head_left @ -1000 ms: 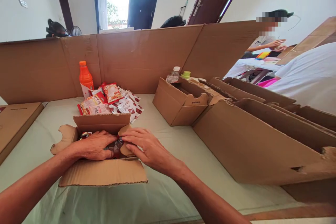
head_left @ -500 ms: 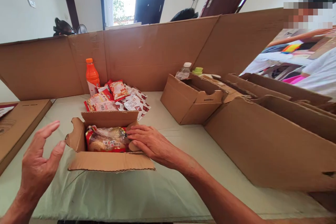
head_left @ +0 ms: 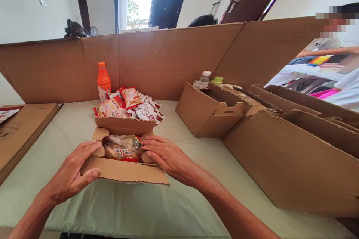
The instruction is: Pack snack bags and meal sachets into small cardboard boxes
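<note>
A small open cardboard box [head_left: 131, 171] stands on the table with a clear-and-red food packet [head_left: 122, 147] inside it. My left hand [head_left: 77, 173] presses its outstretched fingers on the left end flap [head_left: 98, 151], which is folded inward; the thumb is spread near the front flap. On the opposite side, my right hand [head_left: 165, 153] lies flat with fingers extended over the right end flap, covering most of it. The long front and back flaps stand folded outward. Neither hand is closed around anything.
Behind the box lie several red and white food packets [head_left: 130, 97] beside an orange bottle [head_left: 103, 80]. Larger cardboard boxes [head_left: 280, 160] stand at right, a flat carton [head_left: 28, 127] at left. A tall cardboard panel [head_left: 168, 56] spans the back. Another person is at far right.
My left hand has come right from the air beside the box and folded the left end flap inward. My right hand stays on the right flap. The view has shifted slightly.
</note>
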